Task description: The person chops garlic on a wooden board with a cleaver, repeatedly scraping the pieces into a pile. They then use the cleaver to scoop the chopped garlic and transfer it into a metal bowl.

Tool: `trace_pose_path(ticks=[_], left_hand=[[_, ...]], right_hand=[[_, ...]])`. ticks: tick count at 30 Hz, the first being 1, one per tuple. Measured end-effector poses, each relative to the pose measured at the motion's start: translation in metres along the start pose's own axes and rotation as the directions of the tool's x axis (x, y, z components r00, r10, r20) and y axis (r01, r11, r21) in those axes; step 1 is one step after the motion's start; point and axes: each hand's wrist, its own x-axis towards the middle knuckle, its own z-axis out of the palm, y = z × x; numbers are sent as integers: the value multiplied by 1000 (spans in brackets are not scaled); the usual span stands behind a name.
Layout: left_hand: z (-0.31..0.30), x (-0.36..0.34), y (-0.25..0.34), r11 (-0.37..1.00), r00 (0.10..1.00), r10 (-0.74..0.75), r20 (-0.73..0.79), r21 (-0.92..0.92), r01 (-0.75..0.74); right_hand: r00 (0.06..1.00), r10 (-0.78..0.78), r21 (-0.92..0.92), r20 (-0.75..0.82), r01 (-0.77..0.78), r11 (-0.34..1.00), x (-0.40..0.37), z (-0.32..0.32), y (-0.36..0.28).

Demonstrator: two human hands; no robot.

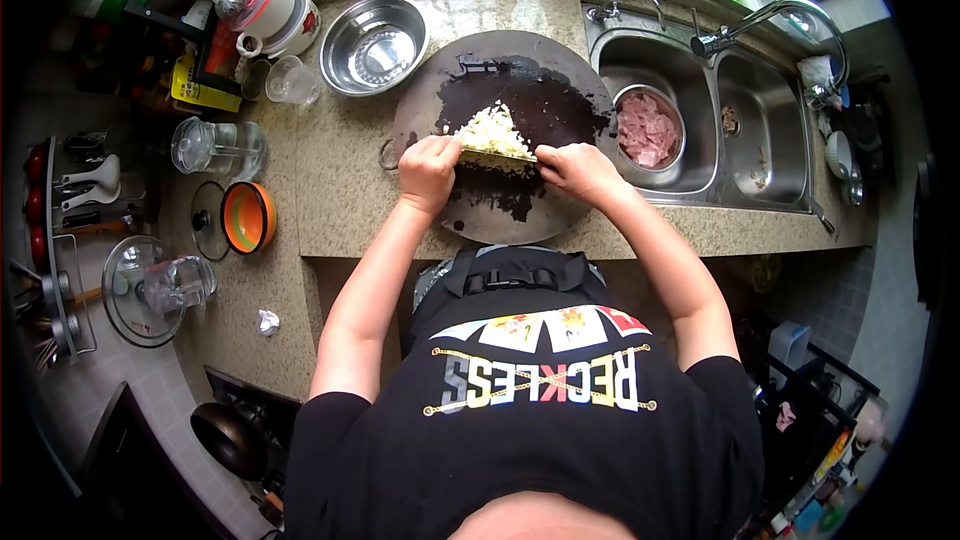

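My left hand (430, 172) and my right hand (576, 171) are closed on opposite ends of a knife (500, 155), seen nearly edge-on. Which end has the handle is hidden by my fingers. Just beyond the blade lies a pile of pale, finely chopped food (492, 128), perhaps garlic, and some bits show on the near side too. Everything rests on a large round dark cutting board (440, 70) with wet patches. Its near edge is close to the counter's front edge.
A steel bowl (375, 45) stands behind the board at left. In the double sink (705, 165) sits a bowl of pink raw meat (650, 128). An orange bowl (249, 218), a glass lid (208, 220) and a clear jug (235, 148) are on the left counter (265, 300).
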Motion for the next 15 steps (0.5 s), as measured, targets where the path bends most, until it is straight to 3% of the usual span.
trace_pose_path(ticks=[7, 11, 13, 15], left_hand=[[-15, 23, 8, 996, 996, 80, 32, 29, -81], [5, 9, -7, 999, 999, 42, -4, -9, -42], [12, 2, -15, 993, 995, -103, 14, -64, 104], [13, 1, -21, 987, 991, -134, 11, -87, 135]], right_hand=[[996, 36, 215, -80, -18, 976, -9, 13, 13], [994, 95, 180, -54, -84, 980, -2, -1, -6], [989, 113, 95, 98, -122, 988, 12, -18, -17], [986, 87, 53, 145, -96, 994, 22, -36, -27]])
